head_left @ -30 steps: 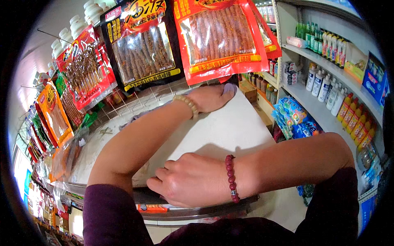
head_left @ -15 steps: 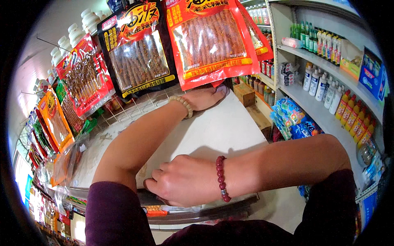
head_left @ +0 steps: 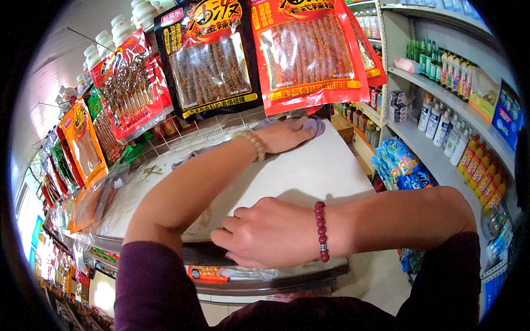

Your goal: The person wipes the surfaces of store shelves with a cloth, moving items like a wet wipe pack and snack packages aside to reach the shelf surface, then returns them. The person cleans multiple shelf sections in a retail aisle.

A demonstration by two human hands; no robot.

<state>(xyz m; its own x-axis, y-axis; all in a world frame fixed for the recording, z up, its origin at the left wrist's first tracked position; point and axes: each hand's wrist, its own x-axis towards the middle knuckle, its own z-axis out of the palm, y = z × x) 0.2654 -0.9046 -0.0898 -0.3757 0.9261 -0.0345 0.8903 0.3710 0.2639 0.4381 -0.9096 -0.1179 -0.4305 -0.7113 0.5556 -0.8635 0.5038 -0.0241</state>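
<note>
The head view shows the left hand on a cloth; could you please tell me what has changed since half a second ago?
The left hand and the purple-grey cloth have drawn back slightly from under the hanging red packet, so more cloth shows. I see nothing newly grasped or released. The right hand stays curled at the near edge of the white counter.
</note>
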